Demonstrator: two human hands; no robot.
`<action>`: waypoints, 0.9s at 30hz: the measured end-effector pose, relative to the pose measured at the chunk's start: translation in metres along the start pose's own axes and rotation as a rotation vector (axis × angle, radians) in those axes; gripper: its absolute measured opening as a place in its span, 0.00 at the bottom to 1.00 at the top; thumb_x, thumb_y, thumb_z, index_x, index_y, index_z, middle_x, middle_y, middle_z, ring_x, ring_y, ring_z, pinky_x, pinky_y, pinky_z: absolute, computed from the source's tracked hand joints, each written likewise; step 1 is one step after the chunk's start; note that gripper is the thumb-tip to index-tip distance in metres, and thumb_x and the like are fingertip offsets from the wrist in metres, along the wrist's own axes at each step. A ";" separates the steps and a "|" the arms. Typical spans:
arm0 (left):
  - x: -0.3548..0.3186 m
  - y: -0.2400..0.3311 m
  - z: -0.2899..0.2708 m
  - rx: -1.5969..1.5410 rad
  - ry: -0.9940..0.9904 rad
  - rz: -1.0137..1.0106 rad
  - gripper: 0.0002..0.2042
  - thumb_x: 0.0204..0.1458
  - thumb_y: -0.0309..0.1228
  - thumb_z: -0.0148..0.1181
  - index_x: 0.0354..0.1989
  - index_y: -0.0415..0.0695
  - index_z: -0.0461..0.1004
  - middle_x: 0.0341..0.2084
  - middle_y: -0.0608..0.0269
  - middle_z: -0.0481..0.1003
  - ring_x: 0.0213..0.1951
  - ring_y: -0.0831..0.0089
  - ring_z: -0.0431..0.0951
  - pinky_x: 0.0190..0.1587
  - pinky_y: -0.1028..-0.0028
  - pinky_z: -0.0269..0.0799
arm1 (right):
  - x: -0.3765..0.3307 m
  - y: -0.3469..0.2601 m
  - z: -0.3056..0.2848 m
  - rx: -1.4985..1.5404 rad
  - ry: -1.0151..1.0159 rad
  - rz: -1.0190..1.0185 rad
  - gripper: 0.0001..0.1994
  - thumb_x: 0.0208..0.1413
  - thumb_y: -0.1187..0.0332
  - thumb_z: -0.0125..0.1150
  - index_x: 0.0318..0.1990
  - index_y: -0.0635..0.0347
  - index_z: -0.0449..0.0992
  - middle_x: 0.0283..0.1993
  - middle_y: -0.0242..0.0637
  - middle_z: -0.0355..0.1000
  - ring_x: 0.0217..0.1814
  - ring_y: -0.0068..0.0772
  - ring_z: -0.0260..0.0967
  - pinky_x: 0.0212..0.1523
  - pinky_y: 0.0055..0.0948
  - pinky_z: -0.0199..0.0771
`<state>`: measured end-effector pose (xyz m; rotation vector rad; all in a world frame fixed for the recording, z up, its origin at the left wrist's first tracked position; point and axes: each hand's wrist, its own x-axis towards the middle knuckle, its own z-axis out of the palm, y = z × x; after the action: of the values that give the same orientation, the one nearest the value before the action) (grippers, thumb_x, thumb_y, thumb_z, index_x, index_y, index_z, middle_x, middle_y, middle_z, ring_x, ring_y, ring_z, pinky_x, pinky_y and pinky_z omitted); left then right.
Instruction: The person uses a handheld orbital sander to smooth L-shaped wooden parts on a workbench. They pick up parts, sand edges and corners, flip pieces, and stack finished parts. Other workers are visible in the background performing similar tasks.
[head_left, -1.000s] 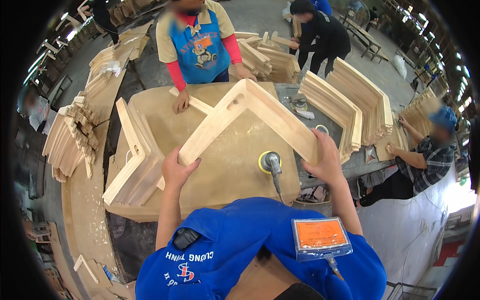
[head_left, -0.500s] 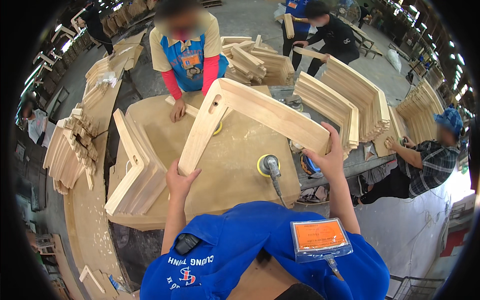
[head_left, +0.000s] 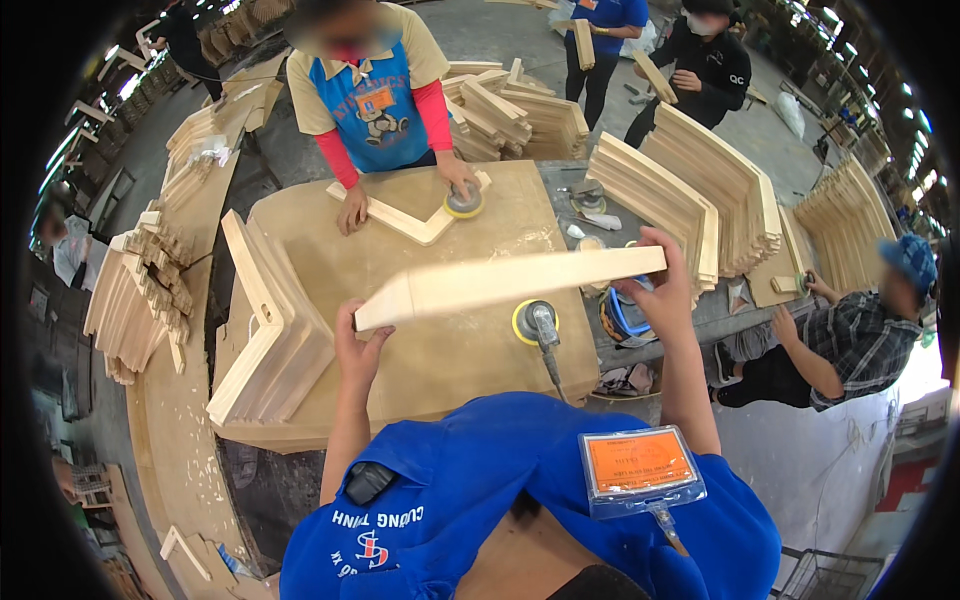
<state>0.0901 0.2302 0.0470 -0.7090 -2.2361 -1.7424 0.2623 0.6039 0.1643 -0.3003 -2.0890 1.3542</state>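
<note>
You hold an angled wooden piece (head_left: 510, 284) in both hands, raised above the brown-covered surface (head_left: 450, 375) in front of you and turned nearly edge-on, so its bend is hard to make out. Your left hand (head_left: 361, 345) grips the end at 9 o'clock, fingers pinching the wood; your right hand (head_left: 668, 297) has the other end at 3 o'clock, thumb and fingers closed around it. That right end sits a little higher in the view.

Take the middle of the piece as the clock's centre. At 5 o'clock, just beside its lower edge in view, a corded orbital sander (head_left: 541, 324) with a yellow-rimmed pad lies on the surface. At 9 o'clock you have a stack of angled pieces (head_left: 278, 340). At 10 o'clock a second angled piece (head_left: 421, 231) lies flat, with one hand of a co-worker (head_left: 368, 115) resting on it; the co-worker's other hand presses a round sander (head_left: 462, 199) onto it at 11 o'clock. Two tall stacks of wooden pieces (head_left: 652, 196) stand at 2 o'clock. At 3 o'clock, well apart from you, sits a person in a checked shirt (head_left: 862, 345).
</note>
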 end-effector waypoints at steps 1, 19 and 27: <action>0.003 -0.002 0.001 0.003 -0.027 0.047 0.21 0.40 0.17 0.63 0.44 0.41 0.66 0.40 0.62 0.68 0.43 0.69 0.69 0.47 0.73 0.66 | 0.003 0.000 -0.001 -0.035 -0.012 -0.055 0.35 0.34 0.82 0.71 0.55 0.56 0.65 0.44 0.33 0.68 0.48 0.27 0.67 0.49 0.26 0.69; 0.035 0.040 0.002 0.546 0.364 0.488 0.16 0.36 0.23 0.63 0.37 0.50 0.76 0.39 0.62 0.72 0.45 0.61 0.70 0.60 0.55 0.52 | 0.010 0.012 0.017 1.256 -0.467 0.642 0.32 0.58 0.64 0.56 0.66 0.60 0.47 0.56 0.52 0.64 0.55 0.45 0.68 0.49 0.38 0.76; 0.043 0.055 0.000 0.705 0.378 0.616 0.12 0.39 0.27 0.64 0.36 0.52 0.79 0.41 0.64 0.74 0.48 0.61 0.70 0.61 0.57 0.50 | -0.012 0.015 0.068 0.990 -0.350 0.608 0.37 0.51 0.76 0.59 0.66 0.58 0.44 0.56 0.51 0.66 0.57 0.43 0.67 0.54 0.38 0.72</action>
<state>0.0807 0.2504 0.1126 -0.7073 -1.8824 -0.6642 0.2281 0.5536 0.1275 -0.2771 -1.3254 2.7631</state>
